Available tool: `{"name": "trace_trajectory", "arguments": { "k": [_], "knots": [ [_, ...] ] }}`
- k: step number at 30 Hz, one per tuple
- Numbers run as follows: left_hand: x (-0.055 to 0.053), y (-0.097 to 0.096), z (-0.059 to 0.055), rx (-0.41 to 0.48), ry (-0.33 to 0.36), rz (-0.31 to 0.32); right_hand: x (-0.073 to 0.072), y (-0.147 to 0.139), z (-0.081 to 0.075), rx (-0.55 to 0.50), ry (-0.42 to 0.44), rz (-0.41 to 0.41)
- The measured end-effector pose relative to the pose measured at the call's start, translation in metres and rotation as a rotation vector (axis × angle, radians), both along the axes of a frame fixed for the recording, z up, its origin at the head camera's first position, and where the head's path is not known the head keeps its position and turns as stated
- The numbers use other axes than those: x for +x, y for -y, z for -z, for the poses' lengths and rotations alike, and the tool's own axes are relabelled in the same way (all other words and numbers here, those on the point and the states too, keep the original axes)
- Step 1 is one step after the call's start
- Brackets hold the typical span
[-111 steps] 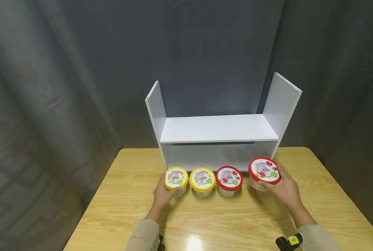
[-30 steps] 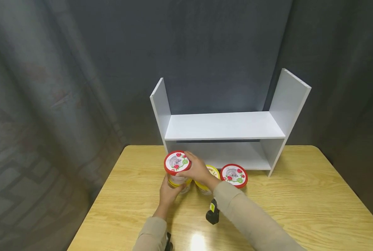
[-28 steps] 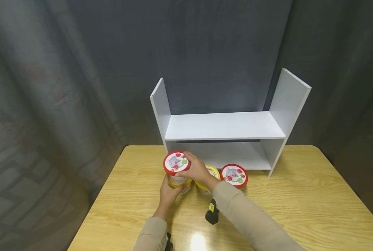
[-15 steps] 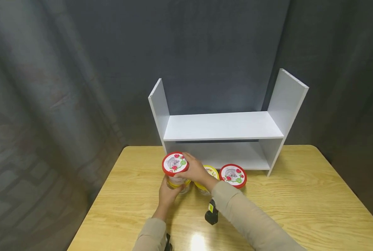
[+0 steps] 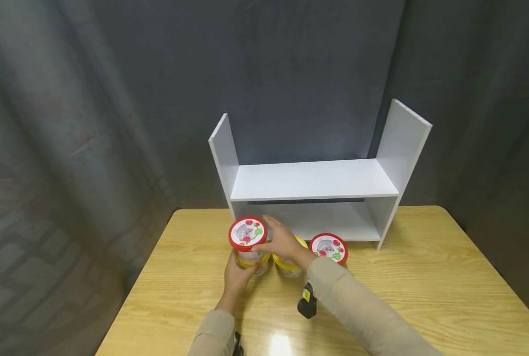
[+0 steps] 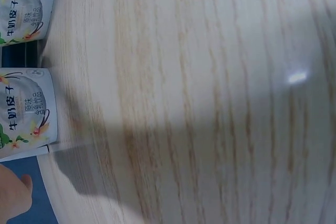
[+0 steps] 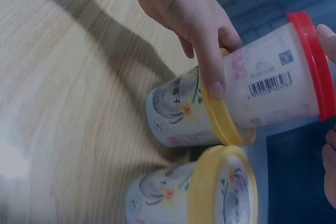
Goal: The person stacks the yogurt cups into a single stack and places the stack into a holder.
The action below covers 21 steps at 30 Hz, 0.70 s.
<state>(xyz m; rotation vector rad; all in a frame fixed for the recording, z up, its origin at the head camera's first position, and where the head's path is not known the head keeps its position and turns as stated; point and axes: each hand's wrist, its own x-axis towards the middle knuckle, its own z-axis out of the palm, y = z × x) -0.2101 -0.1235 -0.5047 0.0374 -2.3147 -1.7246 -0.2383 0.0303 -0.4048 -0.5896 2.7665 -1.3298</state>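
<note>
A tub with a red lid [image 5: 248,234] stands stacked on a yellow-lidded tub [image 7: 178,108] at the left end of the row. My left hand [image 5: 236,279] grips that lower tub; its thumb lies across the yellow rim against the upper tub's base in the right wrist view. My right hand [image 5: 286,243] is spread beside the red lid. A fingertip lies at the lid's edge, while other fingers [image 7: 329,156] stand slightly apart from it. A second yellow-lidded tub [image 7: 194,198] and another red-lidded tub [image 5: 328,247], partly hidden by the right sleeve, sit to the right.
Behind the tubs stands a white two-tier shelf [image 5: 315,180] with tall side panels. It rests on a light wood table [image 5: 424,277]. Dark grey curtains [image 5: 309,74] hang behind and at both sides.
The right hand has carried the red-lidded tub from the row's right end to the top of the left yellow-lidded tub. Its fingers have just loosened from the lid. The left hand stays put.
</note>
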Motion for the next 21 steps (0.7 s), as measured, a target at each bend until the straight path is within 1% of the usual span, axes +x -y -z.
{"name": "trace_trajectory", "arguments": {
  "k": [2, 4, 8, 12, 17, 21],
  "knots": [
    [-0.002, 0.001, 0.005, -0.003, 0.003, -0.004, 0.001, -0.006, -0.001, 0.033, -0.013, 0.013],
    [-0.003, 0.002, 0.007, -0.006, 0.003, -0.01, 0.003, -0.012, -0.001, 0.048, -0.014, 0.029],
    [-0.003, 0.002, 0.007, -0.026, 0.0, -0.019, 0.006, -0.025, 0.001, 0.05, -0.012, 0.063],
    [-0.004, 0.002, 0.006, -0.033, 0.002, -0.021, 0.012, -0.039, 0.004, 0.039, -0.009, 0.075],
    [-0.004, 0.003, 0.008, -0.032, 0.028, -0.022, 0.018, -0.056, 0.009, 0.042, 0.01, 0.099],
    [-0.004, 0.003, 0.008, -0.044, 0.043, -0.027, 0.021, -0.068, 0.011, 0.045, 0.005, 0.115]
  ]
}}
